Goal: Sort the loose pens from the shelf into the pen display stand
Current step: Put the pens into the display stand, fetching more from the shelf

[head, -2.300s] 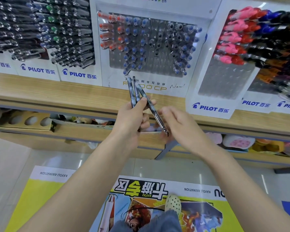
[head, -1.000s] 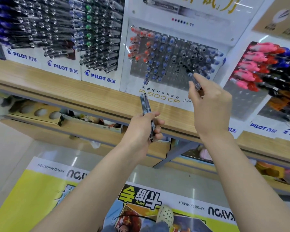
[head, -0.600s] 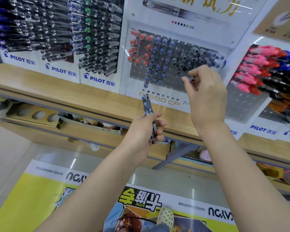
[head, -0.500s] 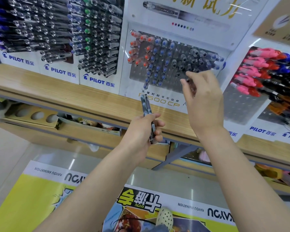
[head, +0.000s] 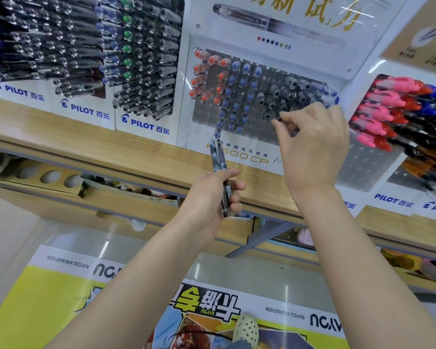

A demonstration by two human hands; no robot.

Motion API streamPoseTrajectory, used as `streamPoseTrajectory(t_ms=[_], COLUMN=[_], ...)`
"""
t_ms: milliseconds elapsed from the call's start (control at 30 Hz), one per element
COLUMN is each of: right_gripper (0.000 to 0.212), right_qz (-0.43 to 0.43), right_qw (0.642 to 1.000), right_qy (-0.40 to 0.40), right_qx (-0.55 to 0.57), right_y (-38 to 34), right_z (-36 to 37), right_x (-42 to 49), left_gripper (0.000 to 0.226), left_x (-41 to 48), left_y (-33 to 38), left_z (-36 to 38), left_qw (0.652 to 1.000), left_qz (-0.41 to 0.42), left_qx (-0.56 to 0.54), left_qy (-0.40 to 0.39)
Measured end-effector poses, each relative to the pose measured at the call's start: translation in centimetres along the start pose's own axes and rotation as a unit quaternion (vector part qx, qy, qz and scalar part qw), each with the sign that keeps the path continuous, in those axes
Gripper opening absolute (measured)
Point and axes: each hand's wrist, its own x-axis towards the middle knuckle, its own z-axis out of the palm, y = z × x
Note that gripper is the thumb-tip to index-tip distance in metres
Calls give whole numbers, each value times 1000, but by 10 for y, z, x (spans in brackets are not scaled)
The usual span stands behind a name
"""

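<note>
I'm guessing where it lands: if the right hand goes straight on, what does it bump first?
The right hand probably meets the pen display stand, its grey slots beside the black-capped pens; depth is unclear.

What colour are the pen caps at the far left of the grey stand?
The round pen caps are red; head view.

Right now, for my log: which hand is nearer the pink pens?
Right. The right hand sits left of the pink pens; the left hand is lower, farther left.
</note>
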Motion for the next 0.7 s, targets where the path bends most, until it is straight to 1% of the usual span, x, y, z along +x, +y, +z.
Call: streamPoseTrajectory(t_ms=[100,200,267,333,400,467,500,567,633,667,700], right_gripper=[8,13,15,14,22,32,32,25,26,26,26], right_qz=[15,51,80,106,145,183,205,270,326,344,358], right_qw=[1000,995,984,964,930,886,862,804,747,729,721], right_qy=[-15,-58,-101,-177,-275,-365,-396,-427,-439,-440,-432], right_qx=[7,61,122,168,194,220,241,313,377,396,407], right_y=[-1,-9,-18,-25,-29,-31,-31,-30,-29,-28,-28], right_z=[0,-7,-17,-27,-33,-37,-38,-41,-44,-45,-46], right_x=[0,-5,-14,-27,-39,-46,-48,-51,-54,-56,-58], left_gripper=[16,19,22,23,23,24,24,23,21,21,21], left_x=[-2,1,2,1,-1,-4,-6,-9,-11,-12,-13], left_y=[1,1,1,0,-4,-10,-13,-19,-23,-25,-26], left_z=[-1,-5,-9,-11,-13,-14,-15,-16,-18,-18,-18], left_qw=[1000,1000,999,997,995,988,983,974,966,962,960], left_qz=[-5,0,8,23,35,43,46,50,53,55,59], left_qx=[-3,-3,5,22,50,107,139,186,217,231,241], left_qy=[-12,-29,-50,-67,-83,-106,-114,-121,-129,-133,-134])
